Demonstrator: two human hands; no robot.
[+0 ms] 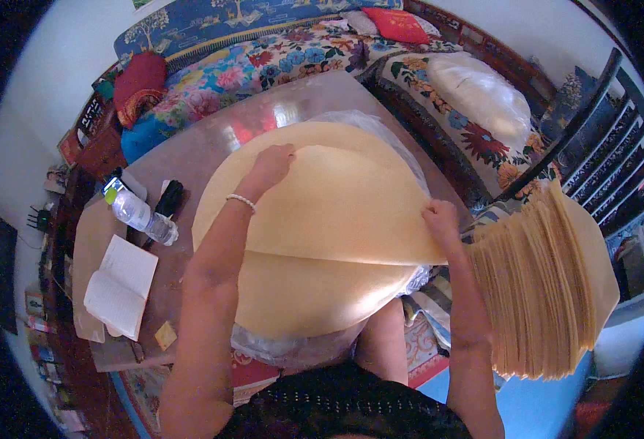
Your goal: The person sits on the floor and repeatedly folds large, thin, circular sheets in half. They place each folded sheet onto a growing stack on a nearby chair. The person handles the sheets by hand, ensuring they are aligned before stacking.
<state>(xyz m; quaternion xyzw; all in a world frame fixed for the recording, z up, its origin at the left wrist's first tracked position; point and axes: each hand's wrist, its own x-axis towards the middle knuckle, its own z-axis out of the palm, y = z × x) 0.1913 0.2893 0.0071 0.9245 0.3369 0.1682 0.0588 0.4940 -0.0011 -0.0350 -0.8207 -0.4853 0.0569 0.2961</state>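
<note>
A large, thin, round tan sheet point(337, 219), which looks like a thin pancake, lies partly over a stack of like round sheets point(315, 300) on the table. Its near edge runs almost straight across the stack. My left hand point(269, 168), with a bead bracelet at the wrist, is closed on the sheet's far edge. At the right end my right hand point(441, 221) pinches the same sheet, fingers curled into a fist. Clear plastic film point(263, 350) shows under the stack.
Many more tan sheets point(534, 285) hang in a thick bundle at the right, beside a dark slatted chair back point(604, 139). On the table's left lie a water bottle point(139, 214), an open notebook point(123, 282) and a small tan scrap point(165, 335). Flowered sofas point(263, 66) stand behind.
</note>
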